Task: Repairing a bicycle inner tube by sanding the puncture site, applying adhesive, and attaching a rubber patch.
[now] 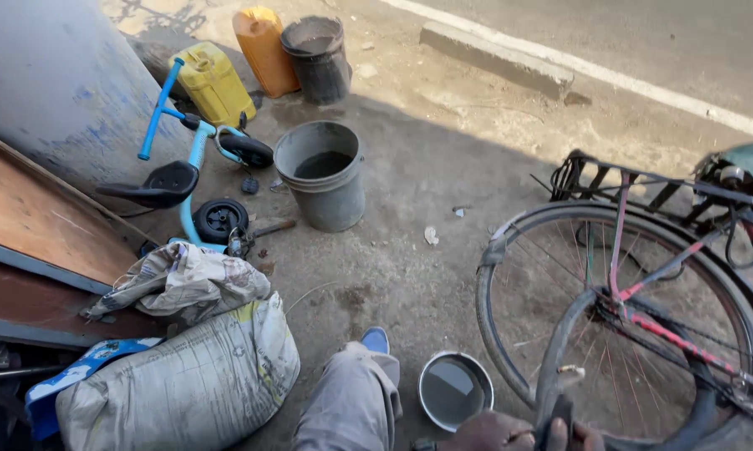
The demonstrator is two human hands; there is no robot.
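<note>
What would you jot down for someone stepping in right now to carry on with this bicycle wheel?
Hands: only one dark hand shows clearly at the bottom edge, fingers around a black rubber tyre or tube pulled off the rim; which hand it is cannot be told.
Things: the red-framed bicycle stands to the right, its spoked rear wheel close by. A small round metal bowl of water sits on the ground beside the person's grey trouser leg. A grey bucket stands further off.
Done: rubber partly off.
Left: cannot tell.
</note>
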